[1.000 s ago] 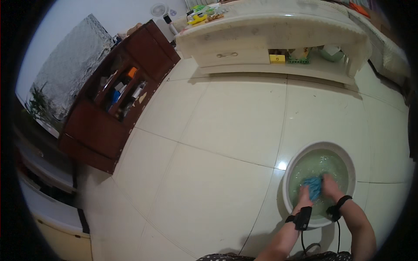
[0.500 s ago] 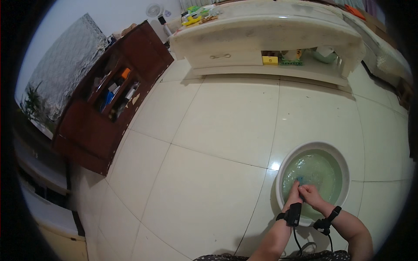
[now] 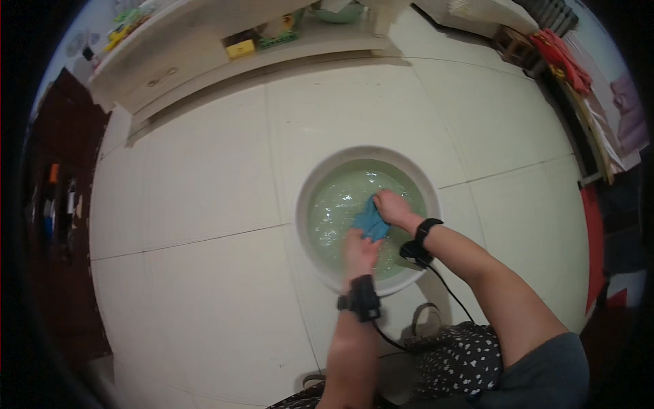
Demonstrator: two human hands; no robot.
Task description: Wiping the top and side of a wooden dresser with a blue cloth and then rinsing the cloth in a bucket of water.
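Observation:
A blue cloth [image 3: 370, 220] is spread between my two hands over the water in a round white basin [image 3: 308, 198]. My right hand [image 3: 394, 206] is closed on its upper right edge, with the fingers curled. At the lower left edge, my left hand [image 3: 360, 252] grips the cloth; motion blurs this hand, and its fingers show only in part. Pale green, rippled water [image 3: 334, 204] fills much of the basin. How much of the cloth touches the water is hard to tell.
The basin stands on pale floor tiles [image 3: 197, 184]. A white low cabinet [image 3: 204, 65] runs along the far side, and a dark red-brown cabinet [image 3: 65, 150] stands at the left. Far right are a small wooden stool [image 3: 514, 44] and red fabric [image 3: 562, 61]. Black wrist devices trail cables near my knees.
My view has swung right and down, bringing the basin to the middle. My hands, close together before, are now apart with the blue cloth opened out between them.

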